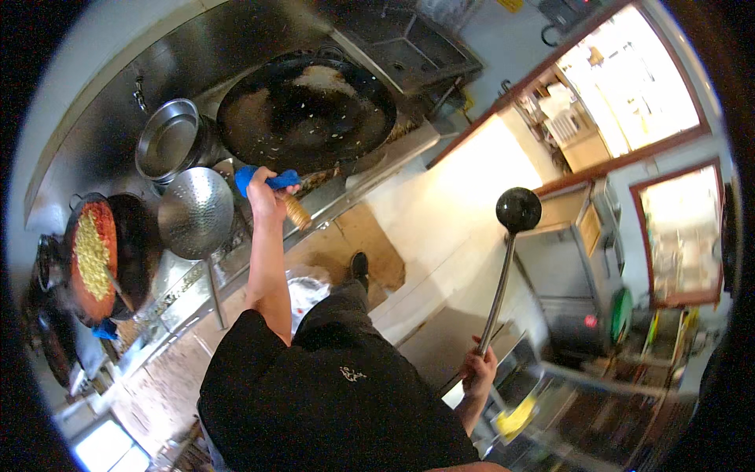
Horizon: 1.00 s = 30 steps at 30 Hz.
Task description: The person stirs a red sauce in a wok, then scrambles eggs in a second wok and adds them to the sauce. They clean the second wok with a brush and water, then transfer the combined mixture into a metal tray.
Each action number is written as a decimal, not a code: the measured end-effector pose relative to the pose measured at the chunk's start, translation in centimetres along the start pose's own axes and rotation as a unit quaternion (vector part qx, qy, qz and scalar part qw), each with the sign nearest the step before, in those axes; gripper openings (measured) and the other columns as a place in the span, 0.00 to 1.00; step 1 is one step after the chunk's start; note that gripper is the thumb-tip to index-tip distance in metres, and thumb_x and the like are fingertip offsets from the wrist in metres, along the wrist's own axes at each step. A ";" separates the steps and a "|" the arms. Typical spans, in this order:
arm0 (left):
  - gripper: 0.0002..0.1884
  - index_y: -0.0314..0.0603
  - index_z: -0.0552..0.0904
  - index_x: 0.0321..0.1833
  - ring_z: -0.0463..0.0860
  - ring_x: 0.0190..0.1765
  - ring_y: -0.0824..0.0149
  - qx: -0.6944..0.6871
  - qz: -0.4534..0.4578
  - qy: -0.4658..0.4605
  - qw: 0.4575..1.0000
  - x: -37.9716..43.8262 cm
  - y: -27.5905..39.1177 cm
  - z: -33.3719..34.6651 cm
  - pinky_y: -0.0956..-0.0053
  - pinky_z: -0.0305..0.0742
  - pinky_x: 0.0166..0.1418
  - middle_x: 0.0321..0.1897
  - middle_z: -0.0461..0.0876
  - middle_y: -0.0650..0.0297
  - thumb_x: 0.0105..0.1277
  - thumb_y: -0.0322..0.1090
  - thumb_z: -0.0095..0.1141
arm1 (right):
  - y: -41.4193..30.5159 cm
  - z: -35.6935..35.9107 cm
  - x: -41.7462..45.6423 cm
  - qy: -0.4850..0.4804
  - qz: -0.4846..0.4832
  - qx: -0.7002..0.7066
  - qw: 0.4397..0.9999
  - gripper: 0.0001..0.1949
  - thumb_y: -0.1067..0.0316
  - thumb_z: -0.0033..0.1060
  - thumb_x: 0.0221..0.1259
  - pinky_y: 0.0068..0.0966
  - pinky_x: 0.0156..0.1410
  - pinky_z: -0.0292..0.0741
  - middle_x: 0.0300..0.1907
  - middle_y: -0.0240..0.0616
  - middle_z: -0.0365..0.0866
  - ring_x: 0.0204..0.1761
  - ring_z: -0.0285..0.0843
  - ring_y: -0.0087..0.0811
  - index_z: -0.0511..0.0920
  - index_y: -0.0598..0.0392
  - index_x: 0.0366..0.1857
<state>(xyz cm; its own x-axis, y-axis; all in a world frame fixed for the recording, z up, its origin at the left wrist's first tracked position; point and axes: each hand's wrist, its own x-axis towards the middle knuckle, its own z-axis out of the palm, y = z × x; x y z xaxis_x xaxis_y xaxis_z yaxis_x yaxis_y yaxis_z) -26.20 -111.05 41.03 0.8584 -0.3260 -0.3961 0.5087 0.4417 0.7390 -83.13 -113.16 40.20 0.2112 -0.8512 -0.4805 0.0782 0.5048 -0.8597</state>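
Observation:
My left hand (264, 187) grips a bunched blue cloth (286, 179) at the near edge of a large dark wok (307, 133). A wooden handle (296, 212) sticks out from beneath the cloth; whether my fingers close around it too is hidden. Small pale bits lie scattered over the wok's blackened inside. Well away from the stove, my right hand (479, 369) holds a long-handled ladle (498, 289) by the lower end of its metal handle. The ladle's dark round bowl (519, 209) points up and away from me.
Left of the wok are stacked metal bowls (171, 141) and a perforated strainer (196, 212), its handle (214, 295) jutting past the stove edge. Farther left, a pan (109, 236) holds yellow and red food. A doorway (501, 147) and a steel cabinet (560, 265) stand to the right.

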 end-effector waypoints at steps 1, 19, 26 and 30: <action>0.08 0.39 0.65 0.26 0.73 0.15 0.57 0.006 -0.002 0.035 0.999 1.3 -1.5 1.7 0.60 0.81 0.27 0.18 0.71 0.54 0.57 0.30 0.51 | -1.4 -0.2 2.1 -0.015 -0.004 -0.009 1.000 0.26 0.73 0.57 0.53 0.19 0.15 0.66 0.22 0.31 0.70 0.13 0.65 0.21 0.71 0.69 0.59; 0.16 0.29 0.79 0.40 0.84 0.28 0.56 0.042 -0.102 0.094 0.989 18.1 -17.5 7.3 0.59 0.79 0.31 0.35 0.85 0.46 0.67 0.41 0.54 | -20.0 25.5 40.5 -0.485 0.001 -0.144 0.863 0.28 0.71 0.56 0.66 0.16 0.14 0.59 0.20 0.28 0.68 0.12 0.61 0.17 0.63 0.65 0.70; 0.33 0.37 0.72 0.61 0.85 0.26 0.62 0.132 -0.213 0.038 0.967 11.3 -13.2 5.0 0.70 0.82 0.27 0.29 0.84 0.55 0.67 0.59 0.59 | -18.8 52.9 41.9 -0.688 -0.015 -0.336 0.643 0.08 0.64 0.47 0.75 0.18 0.15 0.56 0.17 0.25 0.66 0.12 0.60 0.15 0.74 0.56 0.39; 0.24 0.33 0.76 0.56 0.84 0.26 0.65 0.223 -0.204 0.054 0.952 5.4 -12.4 1.5 0.72 0.80 0.26 0.29 0.84 0.56 0.71 0.50 0.57 | -12.7 66.2 39.9 -0.751 -0.028 -0.346 0.562 0.08 0.64 0.47 0.72 0.20 0.16 0.59 0.19 0.27 0.69 0.12 0.63 0.18 0.72 0.52 0.33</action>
<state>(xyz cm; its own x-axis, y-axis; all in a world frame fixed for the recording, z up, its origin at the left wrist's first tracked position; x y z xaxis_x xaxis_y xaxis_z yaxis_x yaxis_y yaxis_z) -28.01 -119.51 30.49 0.6096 -0.2949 -0.7358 0.7431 -0.1104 0.6600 -11.20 -144.02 43.35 0.8520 0.4802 -0.2087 -0.1631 -0.1353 -0.9773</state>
